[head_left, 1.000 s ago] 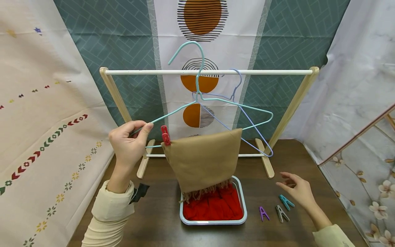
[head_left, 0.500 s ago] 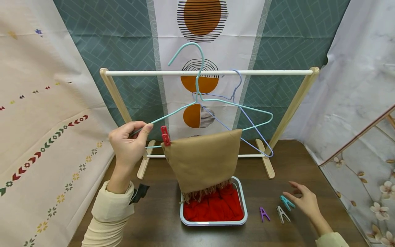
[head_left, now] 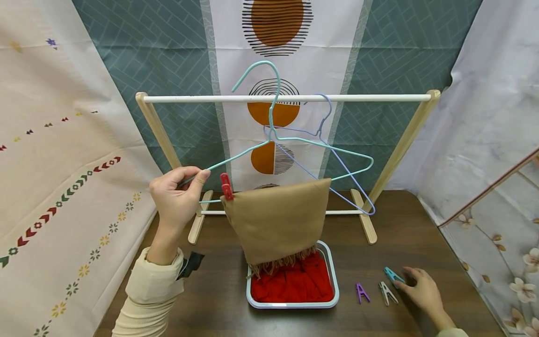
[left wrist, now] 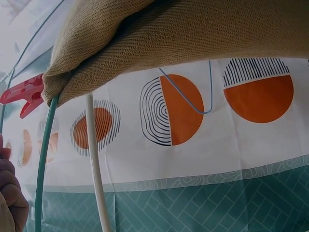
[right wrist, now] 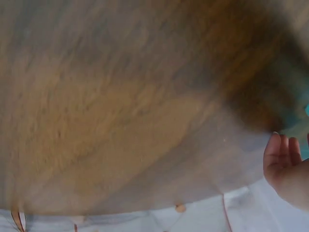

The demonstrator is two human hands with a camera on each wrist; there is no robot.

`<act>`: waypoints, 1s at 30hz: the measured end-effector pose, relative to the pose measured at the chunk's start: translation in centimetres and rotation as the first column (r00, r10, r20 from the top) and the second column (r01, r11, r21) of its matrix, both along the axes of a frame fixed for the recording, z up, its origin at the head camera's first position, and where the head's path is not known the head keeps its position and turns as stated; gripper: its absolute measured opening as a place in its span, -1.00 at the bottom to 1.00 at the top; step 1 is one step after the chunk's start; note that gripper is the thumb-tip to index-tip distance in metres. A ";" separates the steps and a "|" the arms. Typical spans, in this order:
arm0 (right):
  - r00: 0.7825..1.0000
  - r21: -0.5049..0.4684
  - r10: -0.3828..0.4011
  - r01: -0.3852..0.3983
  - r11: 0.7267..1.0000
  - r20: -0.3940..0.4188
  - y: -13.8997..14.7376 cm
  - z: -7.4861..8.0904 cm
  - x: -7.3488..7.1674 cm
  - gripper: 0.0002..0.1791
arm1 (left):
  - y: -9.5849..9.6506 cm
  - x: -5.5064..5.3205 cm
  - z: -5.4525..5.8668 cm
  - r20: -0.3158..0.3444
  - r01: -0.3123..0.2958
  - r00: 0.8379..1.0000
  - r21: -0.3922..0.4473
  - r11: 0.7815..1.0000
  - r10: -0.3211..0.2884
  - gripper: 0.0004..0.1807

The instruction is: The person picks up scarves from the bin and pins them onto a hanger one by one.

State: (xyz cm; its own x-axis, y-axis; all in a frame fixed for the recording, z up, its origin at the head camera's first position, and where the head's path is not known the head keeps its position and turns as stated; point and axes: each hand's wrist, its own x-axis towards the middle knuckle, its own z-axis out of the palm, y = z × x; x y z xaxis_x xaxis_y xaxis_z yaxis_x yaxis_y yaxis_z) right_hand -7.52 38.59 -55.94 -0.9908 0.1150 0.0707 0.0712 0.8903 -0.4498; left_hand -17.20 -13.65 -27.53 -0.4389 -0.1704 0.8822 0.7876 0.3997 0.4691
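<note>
My left hand [head_left: 178,189] pinches the left arm of a mint-green wire hanger [head_left: 269,117], in front of the rack. A tan fringed scarf [head_left: 280,220] hangs folded over the hanger's bottom bar. A red clothespin [head_left: 226,186] clips the scarf's left end; the left wrist view shows this red clothespin [left wrist: 24,94] beside the fold. My right hand [head_left: 423,290] is low at the table, thumb and index finger spread at the near end of a teal clothespin [head_left: 393,276]. In the right wrist view, the fingers [right wrist: 282,150] are loosely bent beside a bit of teal.
A grey clothespin [head_left: 388,293] and a purple clothespin [head_left: 361,293] lie left of the teal one. A white basket [head_left: 293,305] holds red cloth [head_left: 290,281] under the scarf. Behind stands a rack with a white rail [head_left: 189,99], where a blue hanger [head_left: 345,164] hangs.
My right hand has come down and toward me, from above the table to the teal clothespin. The left hand, hanger and scarf stay almost in place.
</note>
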 end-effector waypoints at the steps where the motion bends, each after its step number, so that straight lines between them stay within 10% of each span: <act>1: 1.000 0.001 -0.003 0.003 1.000 0.005 0.0 -0.1 0.0 -0.33 | 0.0 0.0 0.0 0.000 0.000 1.000 -0.001 1.000 0.000 -0.89; 18: 1.000 0.017 0.002 -0.003 1.000 0.028 -0.1 -0.8 0.7 -0.56 | -0.2 0.2 -0.3 0.010 0.003 1.000 -0.008 1.000 -0.003 -0.89; 30: 0.982 -0.090 -0.119 0.106 0.990 -0.147 -0.6 0.1 0.9 -0.66 | -0.2 0.1 -0.3 0.007 0.004 1.000 -0.014 1.000 -0.003 -0.89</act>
State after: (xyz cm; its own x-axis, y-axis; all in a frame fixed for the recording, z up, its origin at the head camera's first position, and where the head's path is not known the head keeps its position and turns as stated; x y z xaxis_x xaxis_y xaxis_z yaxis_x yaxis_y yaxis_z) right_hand -6.60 37.99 -55.84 -0.9497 0.2364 0.2052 0.0940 0.8406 -0.5334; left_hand -17.10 -13.87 -27.82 -0.4460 -0.1561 0.8813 0.7855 0.4037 0.4690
